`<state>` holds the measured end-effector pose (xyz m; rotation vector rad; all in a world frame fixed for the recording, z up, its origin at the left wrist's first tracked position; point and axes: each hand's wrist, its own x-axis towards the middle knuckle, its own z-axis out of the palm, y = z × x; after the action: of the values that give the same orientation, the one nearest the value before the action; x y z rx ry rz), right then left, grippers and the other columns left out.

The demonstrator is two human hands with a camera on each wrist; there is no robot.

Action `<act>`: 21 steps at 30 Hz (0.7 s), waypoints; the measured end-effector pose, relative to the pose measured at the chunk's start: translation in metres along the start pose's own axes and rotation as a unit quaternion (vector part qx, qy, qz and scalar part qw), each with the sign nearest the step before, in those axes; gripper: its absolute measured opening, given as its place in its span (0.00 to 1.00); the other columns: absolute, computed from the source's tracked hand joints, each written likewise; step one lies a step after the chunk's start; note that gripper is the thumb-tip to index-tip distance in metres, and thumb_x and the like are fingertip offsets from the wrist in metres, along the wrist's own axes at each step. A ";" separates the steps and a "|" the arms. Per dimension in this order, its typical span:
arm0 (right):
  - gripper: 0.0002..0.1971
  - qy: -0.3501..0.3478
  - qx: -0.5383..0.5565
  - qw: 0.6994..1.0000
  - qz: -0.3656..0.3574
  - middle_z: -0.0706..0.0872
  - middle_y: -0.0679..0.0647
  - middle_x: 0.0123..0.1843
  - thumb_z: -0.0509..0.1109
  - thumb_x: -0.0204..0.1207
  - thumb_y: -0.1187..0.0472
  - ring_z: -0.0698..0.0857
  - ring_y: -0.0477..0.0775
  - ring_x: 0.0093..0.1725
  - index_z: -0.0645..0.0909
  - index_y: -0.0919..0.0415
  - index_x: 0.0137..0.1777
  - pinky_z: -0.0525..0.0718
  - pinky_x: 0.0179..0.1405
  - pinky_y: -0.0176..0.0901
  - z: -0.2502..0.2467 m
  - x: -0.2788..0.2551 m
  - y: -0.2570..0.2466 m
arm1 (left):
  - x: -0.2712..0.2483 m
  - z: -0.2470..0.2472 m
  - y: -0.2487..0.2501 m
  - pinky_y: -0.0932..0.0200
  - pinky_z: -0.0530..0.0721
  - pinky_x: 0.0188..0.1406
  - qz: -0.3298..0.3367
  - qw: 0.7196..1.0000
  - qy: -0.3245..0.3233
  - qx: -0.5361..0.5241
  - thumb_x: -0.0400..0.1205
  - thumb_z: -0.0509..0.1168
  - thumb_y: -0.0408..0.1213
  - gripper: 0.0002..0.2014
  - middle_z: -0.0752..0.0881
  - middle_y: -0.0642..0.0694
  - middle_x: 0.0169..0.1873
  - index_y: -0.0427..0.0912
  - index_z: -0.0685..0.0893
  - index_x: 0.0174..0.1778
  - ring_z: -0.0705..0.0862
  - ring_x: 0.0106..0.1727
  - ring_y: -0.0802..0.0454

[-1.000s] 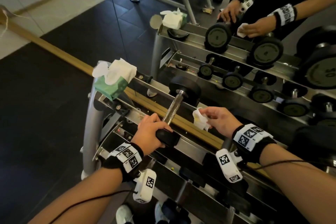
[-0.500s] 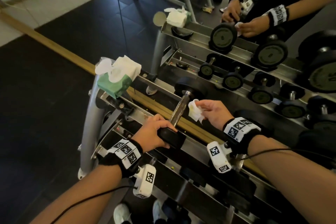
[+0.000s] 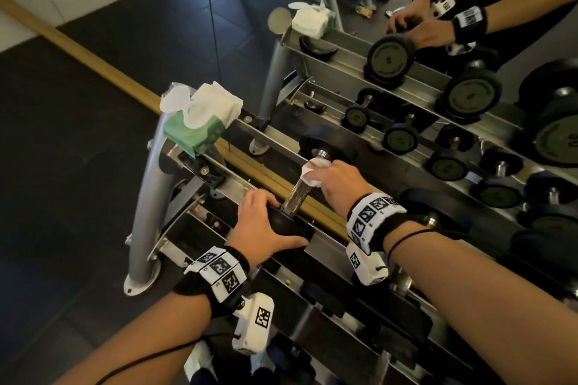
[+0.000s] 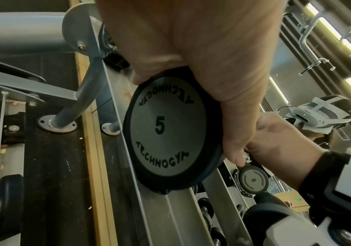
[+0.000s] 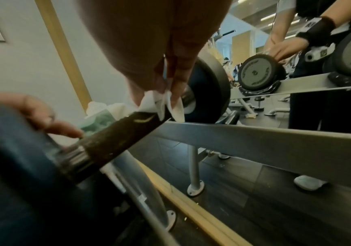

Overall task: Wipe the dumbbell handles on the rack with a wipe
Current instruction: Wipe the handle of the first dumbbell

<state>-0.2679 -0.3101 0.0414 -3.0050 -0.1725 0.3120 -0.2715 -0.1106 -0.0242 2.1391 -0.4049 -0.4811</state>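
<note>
A dumbbell marked 5 lies across the top shelf of the grey rack [image 3: 175,147]. My left hand [image 3: 266,228] grips its near black head [image 4: 166,133], fingers curled over the rim. Its metal handle [image 3: 294,194] runs up toward the far head [image 3: 316,141]. My right hand [image 3: 334,178] holds a white wipe [image 3: 309,170] wrapped round the far end of the handle [image 5: 128,131]; in the right wrist view the wipe [image 5: 161,103] hangs between my fingers and the bar.
A green pack of wipes [image 3: 200,122] sits on the rack's left end. A mirror behind the rack reflects the dumbbells and my hands [image 3: 416,28]. Lower shelves [image 3: 328,262] hold smaller dumbbells. Dark floor [image 3: 62,197] lies to the left.
My right hand carried the wipe leftward and up onto the handle and closed round its far end. The left hand stayed on the near head.
</note>
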 end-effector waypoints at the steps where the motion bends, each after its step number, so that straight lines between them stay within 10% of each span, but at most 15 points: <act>1: 0.20 -0.017 0.009 1.000 -0.010 0.80 0.58 0.62 0.63 0.78 0.71 0.82 0.63 0.57 0.80 0.52 0.66 0.78 0.52 0.48 0.002 0.001 -0.002 | 0.001 -0.001 0.001 0.62 0.73 0.62 -0.007 1.000 0.003 0.002 0.54 0.84 0.60 0.41 0.69 0.58 0.58 0.56 0.69 0.57 0.69 0.62 0.58; 8: 0.15 -0.194 -0.080 0.970 -0.118 0.83 0.61 0.63 0.63 0.82 0.61 0.82 0.63 0.64 0.77 0.53 0.67 0.80 0.67 0.54 -0.005 -0.001 -0.025 | 0.001 -0.007 0.012 0.48 0.72 0.77 -0.073 0.997 -0.038 0.001 0.55 0.86 0.54 0.59 0.69 0.49 0.74 0.51 0.59 0.78 0.69 0.76 0.48; 14: 0.23 -0.092 -0.071 0.989 -0.092 0.83 0.57 0.56 0.62 0.79 0.71 0.81 0.53 0.48 0.72 0.50 0.71 0.81 0.45 0.42 -0.040 0.003 0.005 | 0.008 -0.006 0.020 0.44 0.70 0.77 -0.162 0.983 -0.073 0.051 0.53 0.84 0.62 0.72 0.58 0.42 0.84 0.49 0.46 0.86 0.64 0.82 0.42; 21: 0.30 -0.121 -0.071 0.990 -0.021 0.82 0.60 0.65 0.63 0.76 0.73 0.84 0.62 0.58 0.69 0.50 0.76 0.82 0.54 0.50 -0.021 -0.001 0.008 | 0.016 -0.006 0.021 0.46 0.72 0.78 -0.191 0.974 -0.088 0.077 0.51 0.83 0.66 0.73 0.64 0.39 0.82 0.46 0.48 0.86 0.67 0.81 0.42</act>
<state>-0.2640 -0.3202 0.0610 -3.0887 -0.2914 0.6890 -0.2570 -0.1255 -0.0065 2.3432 -0.1264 -0.8881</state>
